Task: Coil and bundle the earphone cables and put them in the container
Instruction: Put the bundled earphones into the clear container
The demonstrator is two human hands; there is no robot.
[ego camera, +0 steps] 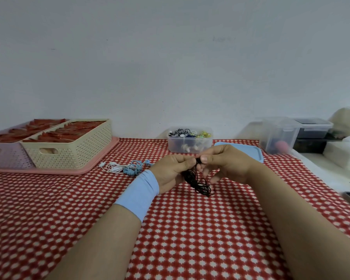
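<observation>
Both hands meet over the middle of the red-and-white tablecloth [190,229], holding one black earphone cable [197,181] between them. Left hand [171,171]: fingers curled round the upper part of the bundle, thumb on top; a light blue wristband [137,194] sits on that wrist. Right hand [227,164]: thumb and forefinger pinch the cable's top end right against the left fingertips, other fingers loosely bent below. The cable hangs from the pinch as a loose, messy bunch of loops; whether its lowest loops touch the cloth can't be told. Clear plastic container [190,145] is just beyond the hands at the far edge of the table, open, with coiled cables in black-and-white, white and yellow inside. Its blue lid [251,153] lies flat to the right of it, partly hidden behind the right hand. Left of the hands, on the cloth: a blue earphone cable [135,168] in a loose heap, and a white earphone cable [113,167] touching it on its left. Far left: a beige basket [69,150] and a lilac basket [6,156] side by side on a pink tray [101,158], both holding red items. Far right: a clear lidded box [279,136], blurred.
</observation>
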